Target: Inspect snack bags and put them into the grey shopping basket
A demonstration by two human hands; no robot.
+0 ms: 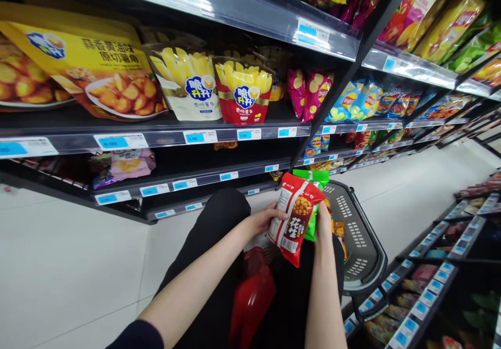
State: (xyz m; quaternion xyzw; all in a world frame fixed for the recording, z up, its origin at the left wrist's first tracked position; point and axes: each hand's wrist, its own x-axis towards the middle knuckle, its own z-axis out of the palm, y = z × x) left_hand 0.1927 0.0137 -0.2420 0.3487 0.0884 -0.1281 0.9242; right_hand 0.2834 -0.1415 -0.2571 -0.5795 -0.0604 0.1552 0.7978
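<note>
A red bag of peanuts (287, 205) is in my left hand (265, 219), its thumb lying across the front near the left edge. Right behind it and partly covered is a green snack bag (314, 179). My right hand (322, 218) closes on the green bag's right side, next to the red bag's edge; its fingertips are hidden. Both bags are above my knees. Just right of them a grey shopping basket (358, 218) stands on the floor, with an orange packet (338, 230) partly visible inside.
Black shelves with price tags (195, 137) run along the left and front, carrying potato snack pouches (191, 91) and chip bags (354, 101). Another low shelf rack (420, 284) stands at the right. Something red and glossy (252, 297) shows between my legs.
</note>
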